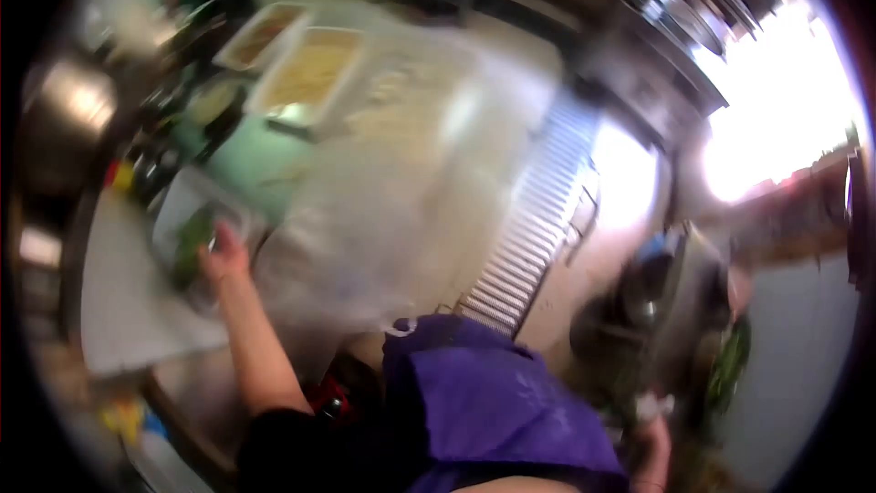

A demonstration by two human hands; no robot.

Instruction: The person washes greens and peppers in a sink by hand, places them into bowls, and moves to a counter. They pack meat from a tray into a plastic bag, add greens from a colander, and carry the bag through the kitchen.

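Motion blur is smearing everything, so you cannot tell whether your left hand [224, 256] is gripping or lying open. It is touching the tray [169, 210] at the grey table's [128, 310] far edge, with the green leaves [189, 246] just beside its fingers. Your right hand [653, 452] is showing only dimly, its grip unreadable.

The pale grey counter [128, 310] runs along my left side. On it, close to the edge, sits a shallow container [173, 210] with green leaves [190, 251] inside, all smeared by motion, so I can't tell what kind. Farther along lies a mint-green patch [265, 160] — board or worktop, I can't say which. Beyond it two white trays stand side by side — the nearer tray [310, 73] and the farther tray [260, 36], both filled with something pale yellow. Small dark items [151, 169] crowd the back edge, too blurred to name.
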